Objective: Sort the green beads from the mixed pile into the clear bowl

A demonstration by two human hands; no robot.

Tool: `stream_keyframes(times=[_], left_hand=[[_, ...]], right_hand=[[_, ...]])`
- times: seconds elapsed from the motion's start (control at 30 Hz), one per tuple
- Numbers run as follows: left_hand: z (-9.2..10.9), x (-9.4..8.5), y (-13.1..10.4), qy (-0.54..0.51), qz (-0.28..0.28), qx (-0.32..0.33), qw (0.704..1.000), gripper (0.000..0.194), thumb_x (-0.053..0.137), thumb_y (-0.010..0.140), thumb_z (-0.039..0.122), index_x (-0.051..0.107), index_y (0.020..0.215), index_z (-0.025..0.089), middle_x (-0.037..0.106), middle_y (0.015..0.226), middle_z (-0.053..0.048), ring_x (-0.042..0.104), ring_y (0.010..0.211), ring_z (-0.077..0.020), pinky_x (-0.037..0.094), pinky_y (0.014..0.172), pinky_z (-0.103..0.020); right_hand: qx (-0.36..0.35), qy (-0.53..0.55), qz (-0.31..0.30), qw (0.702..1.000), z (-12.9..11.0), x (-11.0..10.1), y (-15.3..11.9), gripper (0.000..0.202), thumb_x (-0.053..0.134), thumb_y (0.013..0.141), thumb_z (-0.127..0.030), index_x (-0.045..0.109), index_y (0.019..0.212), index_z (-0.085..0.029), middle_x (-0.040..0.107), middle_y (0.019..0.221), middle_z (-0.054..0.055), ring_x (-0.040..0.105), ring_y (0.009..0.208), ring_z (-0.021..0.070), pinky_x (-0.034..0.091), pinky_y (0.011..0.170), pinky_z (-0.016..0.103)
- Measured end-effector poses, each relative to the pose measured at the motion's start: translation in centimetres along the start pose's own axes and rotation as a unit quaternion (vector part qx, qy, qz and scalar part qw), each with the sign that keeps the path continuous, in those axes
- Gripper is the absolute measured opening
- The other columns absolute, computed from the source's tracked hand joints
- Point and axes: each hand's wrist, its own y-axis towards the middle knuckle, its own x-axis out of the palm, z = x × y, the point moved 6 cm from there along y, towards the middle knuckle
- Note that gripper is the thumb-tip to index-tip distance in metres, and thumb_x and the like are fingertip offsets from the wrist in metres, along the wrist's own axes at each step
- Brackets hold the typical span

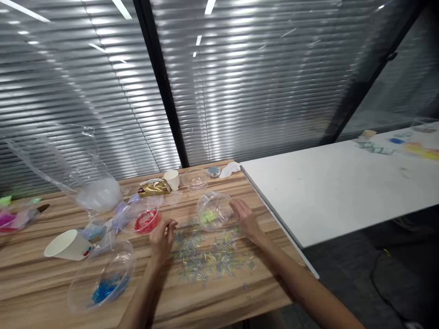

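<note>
My right hand (244, 218) has its fingers closed on the right rim of a clear plastic bowl (222, 199). Yellow-green pieces (208, 216) lie inside that bowl. To its left, my left hand (162, 236) is held over the table with fingers curled together; whatever is in the pinch, if anything, is too small to see. Between my forearms, many small clear and yellowish tube-like pieces (209, 258) are scattered on the wood. Just beyond my left hand is a clear bowl (132, 214) with red pieces (147, 221).
A clear bowl (77, 285) with blue pieces and a tipped paper cup (63, 245) lie at left. Behind stand a gold packet (154, 188), an upright paper cup (172, 179), another clear bowl (195, 179) and a plastic bag (99, 194). A white table (329, 187) adjoins on the right.
</note>
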Motion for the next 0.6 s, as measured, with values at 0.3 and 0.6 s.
stream_keyframes(times=[0.3, 0.6], left_hand=[[-1.3, 1.1, -0.8, -0.028, -0.039, -0.031, 0.998, 0.020, 0.047, 0.091, 0.025, 0.065, 0.089, 0.018, 0.065, 0.063, 0.002, 0.063, 0.056, -0.0128, 0.047, 0.059, -0.022], [-2.2, 0.7, -0.8, -0.014, -0.008, -0.052, 0.999, 0.023, 0.057, 0.088, 0.035, 0.061, 0.075, 0.016, 0.065, 0.066, 0.000, 0.061, 0.056, -0.0150, 0.044, 0.056, -0.023]], right_hand=[[0.144, -0.006, -0.029, 0.989, 3.3, -0.3, 0.4, 0.022, 0.039, 0.086, -0.012, 0.060, 0.086, -0.016, 0.065, 0.080, 0.007, 0.059, 0.073, 0.0191, 0.046, 0.067, 0.030], [0.217, -0.024, -0.083, 0.972, 5.6, -0.3, -0.1, 0.021, 0.040, 0.080, -0.010, 0.059, 0.073, -0.017, 0.059, 0.063, 0.002, 0.053, 0.059, 0.0161, 0.036, 0.057, 0.025]])
